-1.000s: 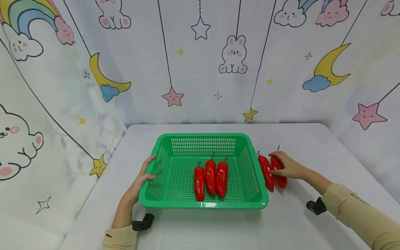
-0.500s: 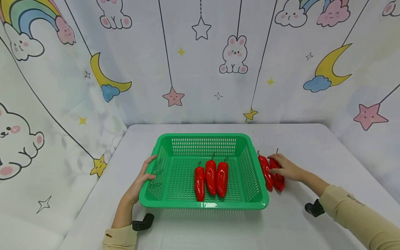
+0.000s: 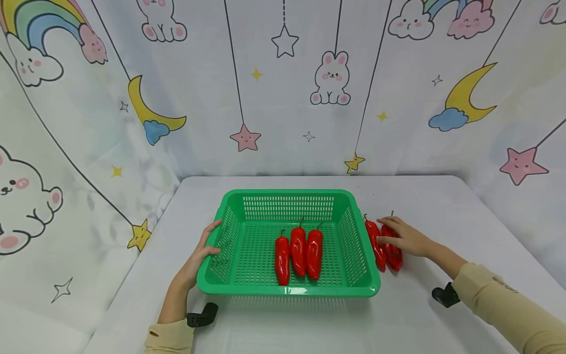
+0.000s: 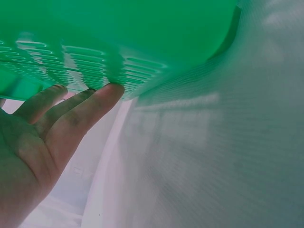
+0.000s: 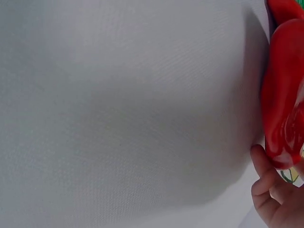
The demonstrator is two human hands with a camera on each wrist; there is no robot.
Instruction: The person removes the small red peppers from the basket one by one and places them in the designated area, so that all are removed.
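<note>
At the left side of the green basket [image 3: 289, 291], my left hand [image 3: 196, 258] has its thumb and a finger over the rim, while other fingers [image 4: 90, 109] touch the slotted outer wall in the left wrist view. Several glossy red chili peppers are in view; three lie side by side inside: left [image 3: 282, 260], middle [image 3: 298, 250] and right [image 3: 314, 254]. To the basket's right, two more lie together on the table: an inner chili pepper [image 3: 373, 238] and an outer one [image 3: 393, 258]. My right hand [image 3: 409, 239] rests over the outer one, its thumb reaching the inner one.
A white-covered table [image 3: 283, 327] carries everything. Behind it hangs a pale curtain [image 3: 283, 98] printed with stars, moons and rabbits. The inner chili pepper lies close against the basket's right wall.
The outer chili pepper has slid left and slightly nearer, beside the inner one. My right hand moved with it, and its thumb and fingers now reach farther left. Left hand and basket stay put.
</note>
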